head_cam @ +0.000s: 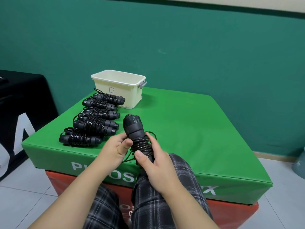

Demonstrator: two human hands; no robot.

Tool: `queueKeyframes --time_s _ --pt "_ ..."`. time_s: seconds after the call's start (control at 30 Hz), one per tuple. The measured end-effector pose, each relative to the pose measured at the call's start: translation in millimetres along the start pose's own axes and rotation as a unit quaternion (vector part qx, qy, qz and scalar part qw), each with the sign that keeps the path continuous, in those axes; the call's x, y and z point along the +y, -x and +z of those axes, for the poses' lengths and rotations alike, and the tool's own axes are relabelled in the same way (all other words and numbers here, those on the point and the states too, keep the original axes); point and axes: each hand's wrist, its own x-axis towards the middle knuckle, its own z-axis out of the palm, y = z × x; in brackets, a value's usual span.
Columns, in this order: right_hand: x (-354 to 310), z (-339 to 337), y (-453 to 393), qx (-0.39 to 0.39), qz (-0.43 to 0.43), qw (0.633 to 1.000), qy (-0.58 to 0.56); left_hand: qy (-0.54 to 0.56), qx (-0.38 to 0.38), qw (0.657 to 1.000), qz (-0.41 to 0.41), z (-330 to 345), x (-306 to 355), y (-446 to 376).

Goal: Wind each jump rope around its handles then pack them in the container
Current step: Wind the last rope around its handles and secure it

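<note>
Green padded box carries a cream container beside five wound ropes; both hands, left hand and right hand, grip a jump rope, fingers curled round its coils.

The left part of the green box top was taken up by a row of wound jump ropes, and the container was set at its far left corner, just behind them. Bare green surface was left to the right of both, and the container's open mouth was left uncovered from above.
</note>
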Motion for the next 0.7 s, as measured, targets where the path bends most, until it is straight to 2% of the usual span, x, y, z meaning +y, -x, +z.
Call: queueKeyframes --time_s 0.2,0.37,0.47,0.53,0.57,0.63,0.7 --pt "1 4 -2 0.011 0.003 0.998 -0.062 0.05 0.012 0.998 -0.021 -2 3 -2" --pt "-2 1 0 0.011 0.003 0.996 -0.092 0.148 0.036 0.986 -0.069 -3 -17 3" --pt "-3 -2 1 0.008 0.004 0.995 -0.097 0.148 0.059 0.985 -0.07 0 -15 5" --pt "-2 -2 1 0.008 0.009 0.995 -0.097 0.064 0.067 0.995 -0.037 -4 -10 6" --pt "-1 -1 0 0.01 0.015 0.995 -0.096 -0.015 0.072 0.997 0.0 -8 -7 6" --pt "0 2 -2 0.026 0.029 0.995 -0.087 -0.206 0.096 0.971 0.076 -16 -3 6" --pt "-1 4 -3 0.049 0.039 0.994 -0.087 -0.305 0.111 0.938 0.12 -20 -2 7"
